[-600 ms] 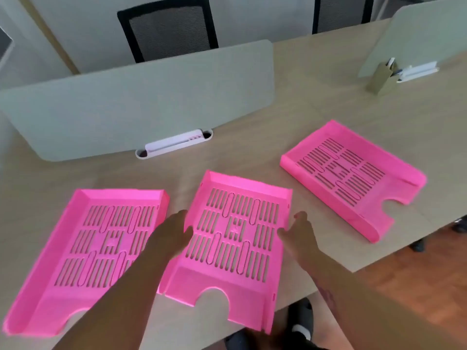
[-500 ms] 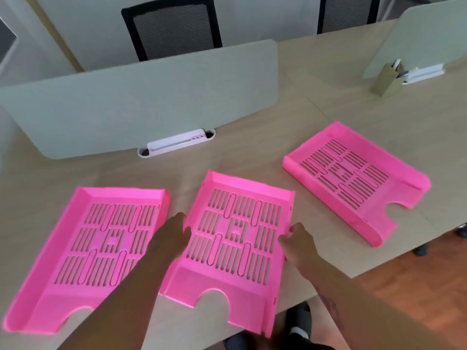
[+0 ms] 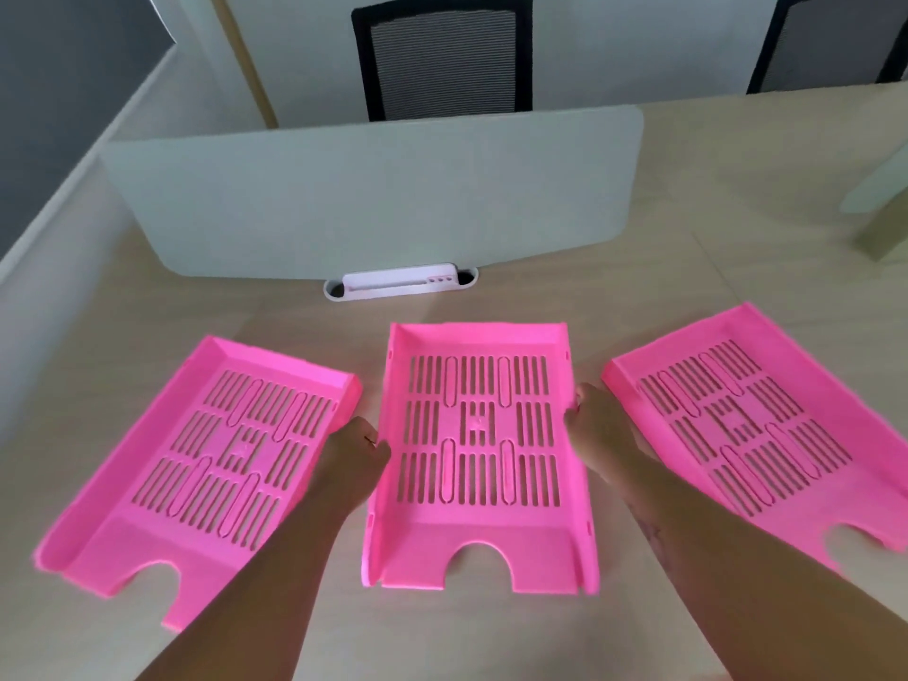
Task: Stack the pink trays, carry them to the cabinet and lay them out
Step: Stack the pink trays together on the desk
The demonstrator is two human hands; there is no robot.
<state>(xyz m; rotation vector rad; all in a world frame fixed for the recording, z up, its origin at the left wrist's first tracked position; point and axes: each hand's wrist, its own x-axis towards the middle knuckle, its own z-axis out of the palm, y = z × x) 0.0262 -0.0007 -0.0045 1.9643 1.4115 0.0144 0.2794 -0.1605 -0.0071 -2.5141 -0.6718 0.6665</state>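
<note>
Three pink slotted trays lie side by side on the wooden desk. The middle tray (image 3: 479, 430) sits straight in front of me. My left hand (image 3: 351, 462) grips its left wall and my right hand (image 3: 597, 427) grips its right wall. The left tray (image 3: 196, 464) lies angled beside my left forearm, which covers its near right corner. The right tray (image 3: 766, 425) lies angled to the right, its near left edge hidden by my right arm. No cabinet is in view.
A grey desk divider (image 3: 373, 194) stands behind the trays, with a white cable slot (image 3: 400, 282) at its foot. Two black mesh chairs (image 3: 444, 56) stand beyond it. Another divider's edge (image 3: 879, 189) shows at the far right. The desk (image 3: 98, 312) extends left.
The view has swung so the middle tray now sits centred and square. Both hands have closed in from resting beside the tray to gripping its side walls.
</note>
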